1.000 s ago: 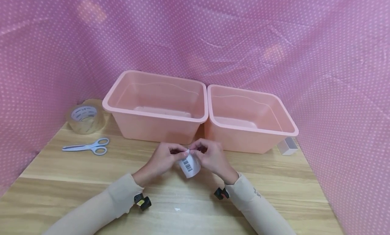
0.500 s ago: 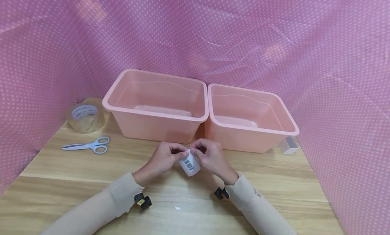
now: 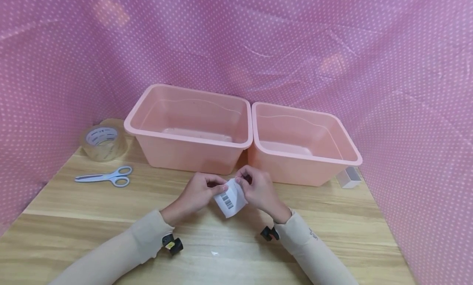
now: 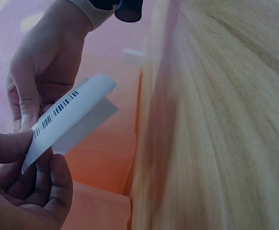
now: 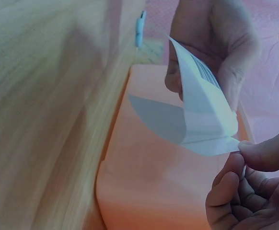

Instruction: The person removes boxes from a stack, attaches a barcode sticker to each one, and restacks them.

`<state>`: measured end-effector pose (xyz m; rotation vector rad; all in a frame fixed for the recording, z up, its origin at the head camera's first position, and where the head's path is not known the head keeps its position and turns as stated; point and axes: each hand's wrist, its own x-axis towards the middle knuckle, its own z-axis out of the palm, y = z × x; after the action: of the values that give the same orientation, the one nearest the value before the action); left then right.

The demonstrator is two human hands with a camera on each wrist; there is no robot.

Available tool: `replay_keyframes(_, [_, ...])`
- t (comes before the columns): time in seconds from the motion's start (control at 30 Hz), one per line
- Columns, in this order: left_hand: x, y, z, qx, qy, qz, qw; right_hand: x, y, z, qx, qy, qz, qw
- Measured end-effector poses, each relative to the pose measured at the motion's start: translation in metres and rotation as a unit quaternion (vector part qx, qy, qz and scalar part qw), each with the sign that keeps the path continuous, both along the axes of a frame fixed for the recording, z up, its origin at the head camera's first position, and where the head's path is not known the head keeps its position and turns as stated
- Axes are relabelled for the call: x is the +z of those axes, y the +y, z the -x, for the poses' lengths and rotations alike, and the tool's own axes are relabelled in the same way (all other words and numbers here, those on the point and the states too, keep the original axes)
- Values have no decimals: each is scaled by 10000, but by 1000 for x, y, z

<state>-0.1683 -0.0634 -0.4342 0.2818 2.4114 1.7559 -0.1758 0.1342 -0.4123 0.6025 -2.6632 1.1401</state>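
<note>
A white barcode label (image 3: pixel 225 203) is between both hands above the table, black bars facing up. My left hand (image 3: pixel 196 194) pinches its left edge between thumb and fingers. On the other side, my right hand (image 3: pixel 261 191) pinches the label's upper right corner. From the right wrist view, the label shows two layers standing apart, with a thin greyish sheet (image 5: pixel 158 116) splayed away from the barcode side (image 5: pixel 204 96). The left wrist view also shows a gap between the barcode face (image 4: pixel 58 115) and the sheet behind it (image 4: pixel 89 125).
Two pink plastic bins (image 3: pixel 184 153) (image 3: pixel 288 170) stand side by side behind the hands. At the left lie light blue scissors (image 3: pixel 105 177) and a roll of clear tape (image 3: pixel 103 143). A small white box (image 3: pixel 348 178) sits by the right bin. A small shiny scrap (image 3: pixel 214 253) lies near the front.
The right hand has shifted slightly right and up, away from the left fingertips. The label has spread wider between the hands; the left hand has stayed almost in place.
</note>
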Motion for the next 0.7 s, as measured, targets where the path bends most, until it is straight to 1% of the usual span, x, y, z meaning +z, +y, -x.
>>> replay_keyframes(0.2, [2,0,0,32,-37,1,10000,3,3,2,-64,1,-51,10000])
replay_keyframes(0.47, [0,-1,2,-21,73,9,10000,8,5,2,-126,37,-155,9998])
replay_keyframes(0.7, [0,-2,2,-29,-64,11,10000,13,9,3,-155,-49,-240,9996])
